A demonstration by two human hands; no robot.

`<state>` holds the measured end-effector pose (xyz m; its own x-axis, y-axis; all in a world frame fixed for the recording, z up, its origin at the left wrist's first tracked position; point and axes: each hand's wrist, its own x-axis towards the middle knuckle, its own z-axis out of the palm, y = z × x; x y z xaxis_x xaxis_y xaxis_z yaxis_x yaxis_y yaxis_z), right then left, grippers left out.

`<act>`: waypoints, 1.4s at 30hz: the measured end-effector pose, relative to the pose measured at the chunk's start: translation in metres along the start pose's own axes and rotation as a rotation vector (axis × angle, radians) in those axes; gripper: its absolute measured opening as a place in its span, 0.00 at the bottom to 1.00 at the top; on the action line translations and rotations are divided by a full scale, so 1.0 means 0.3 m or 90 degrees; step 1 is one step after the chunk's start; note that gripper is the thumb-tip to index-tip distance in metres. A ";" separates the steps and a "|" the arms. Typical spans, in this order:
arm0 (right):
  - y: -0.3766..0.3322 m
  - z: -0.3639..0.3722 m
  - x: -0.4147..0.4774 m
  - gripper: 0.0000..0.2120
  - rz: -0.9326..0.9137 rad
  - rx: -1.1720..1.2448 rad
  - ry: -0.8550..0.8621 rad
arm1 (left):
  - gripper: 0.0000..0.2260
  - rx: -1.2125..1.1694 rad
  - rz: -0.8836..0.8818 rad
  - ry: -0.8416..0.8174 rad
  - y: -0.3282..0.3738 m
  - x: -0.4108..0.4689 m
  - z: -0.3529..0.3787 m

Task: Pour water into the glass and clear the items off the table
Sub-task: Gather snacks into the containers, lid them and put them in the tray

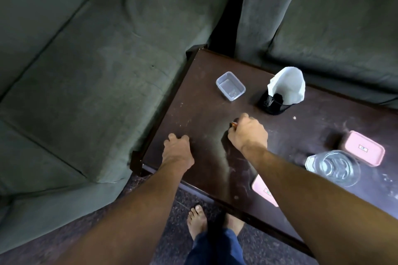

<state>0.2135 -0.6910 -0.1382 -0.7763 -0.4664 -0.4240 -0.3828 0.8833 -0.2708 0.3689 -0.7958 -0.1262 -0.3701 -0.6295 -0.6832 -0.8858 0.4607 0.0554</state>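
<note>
A clear glass (336, 168) with water in it stands on the dark wooden table (202, 118) at the right. My right hand (247, 133) is curled over the table's middle and pinches a small orange-tipped thing (234, 123), mostly hidden by the fingers. My left hand (177, 148) hovers with fingers curled near the table's left edge and holds nothing I can see. A clear plastic container (230, 85) sits open at the far side. Two pink lids lie on the table: one (364, 150) behind the glass, the other (263, 189) under my right forearm.
A black mesh holder (272, 103) with white tissue (288, 84) stands at the back of the table. A green sofa (97, 71) wraps around the table's left and far sides. My bare feet (197, 219) stand on the speckled floor by the near edge.
</note>
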 end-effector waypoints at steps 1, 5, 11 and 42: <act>-0.002 -0.011 0.009 0.15 -0.009 0.004 0.007 | 0.18 0.007 -0.002 0.000 0.004 0.004 0.001; -0.008 -0.035 0.040 0.14 -0.027 0.016 0.026 | 0.15 0.018 -0.013 0.025 0.011 0.019 0.018; -0.050 -0.041 0.084 0.13 -0.056 0.051 0.064 | 0.11 -0.010 0.067 0.057 0.083 0.078 -0.051; 0.103 -0.057 0.043 0.11 -0.070 -0.039 0.068 | 0.16 -0.230 0.305 0.245 0.436 0.387 -0.363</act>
<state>0.1829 -0.6688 -0.1373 -0.7758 -0.5553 -0.2996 -0.4956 0.8301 -0.2556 0.1796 -0.8769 -0.1189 -0.7557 -0.6165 -0.2211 -0.6133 0.5479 0.5689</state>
